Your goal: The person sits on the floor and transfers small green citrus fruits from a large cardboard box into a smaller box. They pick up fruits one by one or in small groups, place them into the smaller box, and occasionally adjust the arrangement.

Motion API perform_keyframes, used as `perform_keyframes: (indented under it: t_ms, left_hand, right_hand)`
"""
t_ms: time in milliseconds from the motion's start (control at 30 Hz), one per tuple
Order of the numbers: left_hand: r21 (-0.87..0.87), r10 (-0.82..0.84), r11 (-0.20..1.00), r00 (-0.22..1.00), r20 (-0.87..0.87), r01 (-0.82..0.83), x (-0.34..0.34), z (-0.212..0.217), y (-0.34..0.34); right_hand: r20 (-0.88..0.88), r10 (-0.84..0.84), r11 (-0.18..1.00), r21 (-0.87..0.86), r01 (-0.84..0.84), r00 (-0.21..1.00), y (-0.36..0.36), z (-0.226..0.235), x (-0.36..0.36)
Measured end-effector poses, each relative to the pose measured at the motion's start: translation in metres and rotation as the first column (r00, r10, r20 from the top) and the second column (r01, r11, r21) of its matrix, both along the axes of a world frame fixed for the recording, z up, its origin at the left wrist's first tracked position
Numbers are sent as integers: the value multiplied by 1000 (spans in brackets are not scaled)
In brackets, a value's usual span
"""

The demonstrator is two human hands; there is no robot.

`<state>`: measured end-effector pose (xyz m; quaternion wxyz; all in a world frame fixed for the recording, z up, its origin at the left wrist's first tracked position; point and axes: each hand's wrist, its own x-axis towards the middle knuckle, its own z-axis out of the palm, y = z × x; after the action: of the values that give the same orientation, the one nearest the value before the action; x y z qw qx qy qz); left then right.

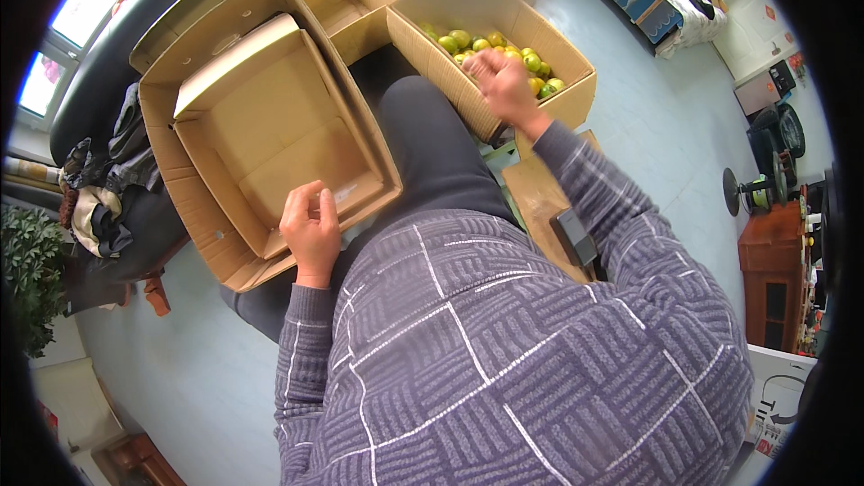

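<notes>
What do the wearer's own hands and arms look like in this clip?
Both the left hand and the right hand are ungloved. The left sleeve and right sleeve are long, dark grey and textured, with thin white lines, ending near the wrists. I see no watch; motion blur softens the right hand's detail.
</notes>
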<state>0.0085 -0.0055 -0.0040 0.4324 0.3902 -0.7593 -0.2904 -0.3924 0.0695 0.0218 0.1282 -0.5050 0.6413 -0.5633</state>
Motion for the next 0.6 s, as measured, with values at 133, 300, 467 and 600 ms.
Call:
perform_keyframes:
  t_ms: [133, 300, 467, 600]
  left_hand:
    - [-21, -7, 1000, 1000, -5, 7, -1, 1, 1]
    - [1, -13, 1000, 1000, -14, 13, -3, 4, 3]
    - [-6, -14, 1000, 1000, -17, 14, -3, 2, 3]
    - [-12, -9, 1000, 1000, -4, 9, -1, 2, 3]
  right_hand:
    - [609, 53, 993, 48, -104, 791, 6, -29, 110]
    - [406, 112, 988, 50, -144, 907, 2, -55, 147]
    - [209, 152, 963, 189, -192, 966, 0, -52, 137]
    - [162, 171, 970, 149, -195, 972, 1, -47, 146]
